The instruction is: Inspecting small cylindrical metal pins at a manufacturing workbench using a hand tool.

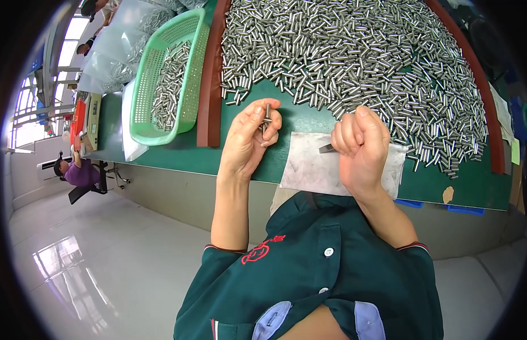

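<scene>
Pinching small metal pins (267,117) mid-frame, the left hand (249,139) holds hard, light, slippery pieces best gripped mid-shaft, while the right hand (360,150) clenches a thin dark tool (326,148).

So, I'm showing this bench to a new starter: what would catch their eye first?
Probably the huge heap of metal pins spread over the green table, filling the far side. Next, the green basket at its left, with more pins inside. Nearer, the left hand pinches a few pins upright, while the right hand grips a thin dark tool over a grey sheet.
</scene>
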Tool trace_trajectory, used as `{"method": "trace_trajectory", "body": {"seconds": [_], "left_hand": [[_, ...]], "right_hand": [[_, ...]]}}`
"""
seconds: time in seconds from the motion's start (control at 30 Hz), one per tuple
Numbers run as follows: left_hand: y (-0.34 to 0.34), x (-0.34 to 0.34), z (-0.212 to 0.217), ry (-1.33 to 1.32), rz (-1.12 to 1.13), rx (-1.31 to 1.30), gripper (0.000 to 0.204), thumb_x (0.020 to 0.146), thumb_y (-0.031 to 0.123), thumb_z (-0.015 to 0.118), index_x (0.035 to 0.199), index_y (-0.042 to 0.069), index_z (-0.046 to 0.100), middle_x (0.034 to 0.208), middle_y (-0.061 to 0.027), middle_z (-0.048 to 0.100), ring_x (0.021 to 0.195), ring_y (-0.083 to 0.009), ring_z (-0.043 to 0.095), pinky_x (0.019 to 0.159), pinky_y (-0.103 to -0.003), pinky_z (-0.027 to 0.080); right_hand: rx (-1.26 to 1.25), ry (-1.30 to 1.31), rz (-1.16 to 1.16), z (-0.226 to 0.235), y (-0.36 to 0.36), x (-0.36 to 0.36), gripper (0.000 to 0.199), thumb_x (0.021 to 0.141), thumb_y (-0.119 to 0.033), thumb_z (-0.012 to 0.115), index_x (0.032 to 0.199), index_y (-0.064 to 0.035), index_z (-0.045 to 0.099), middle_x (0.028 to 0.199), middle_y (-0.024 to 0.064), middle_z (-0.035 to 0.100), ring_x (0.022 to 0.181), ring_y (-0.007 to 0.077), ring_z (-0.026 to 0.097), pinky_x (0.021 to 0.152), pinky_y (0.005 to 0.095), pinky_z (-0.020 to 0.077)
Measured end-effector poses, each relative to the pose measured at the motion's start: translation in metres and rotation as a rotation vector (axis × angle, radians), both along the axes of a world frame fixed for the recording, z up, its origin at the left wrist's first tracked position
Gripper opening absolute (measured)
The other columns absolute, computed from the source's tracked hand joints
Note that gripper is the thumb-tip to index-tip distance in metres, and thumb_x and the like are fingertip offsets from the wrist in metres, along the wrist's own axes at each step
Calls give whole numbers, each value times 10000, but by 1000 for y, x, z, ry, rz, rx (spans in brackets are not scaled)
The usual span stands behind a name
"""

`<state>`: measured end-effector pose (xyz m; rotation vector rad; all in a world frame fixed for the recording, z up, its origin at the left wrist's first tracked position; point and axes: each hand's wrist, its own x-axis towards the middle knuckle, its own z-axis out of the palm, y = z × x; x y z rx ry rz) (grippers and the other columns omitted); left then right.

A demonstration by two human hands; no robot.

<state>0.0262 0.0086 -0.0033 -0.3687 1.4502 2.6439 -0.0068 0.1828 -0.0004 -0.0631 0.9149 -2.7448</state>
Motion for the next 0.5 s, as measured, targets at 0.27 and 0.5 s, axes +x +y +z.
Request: {"method": "trace_trajectory", "body": {"seconds": [0.27, 0.5], "left_hand": [[2, -5, 5, 4, 69, -149, 162, 868, 161, 423, 810, 26, 490, 596, -25, 433, 507, -62, 334, 451, -190, 253], [-3, -16, 7, 28, 69, 34, 209, 860, 185, 373, 729, 39, 446, 619, -45, 423, 493, -94, 323, 452, -223, 261]], "right_hand": [[8, 5, 0, -1, 2, -1, 339, 865, -110, 390, 539, -86, 299, 451, -32, 270, 389, 44, 185, 371, 224, 158], [20, -45, -3, 7, 2, -3, 337, 853, -90, 394, 530, -92, 299, 460, -21, 273, 406, 63, 203, 393, 236, 183]]}}
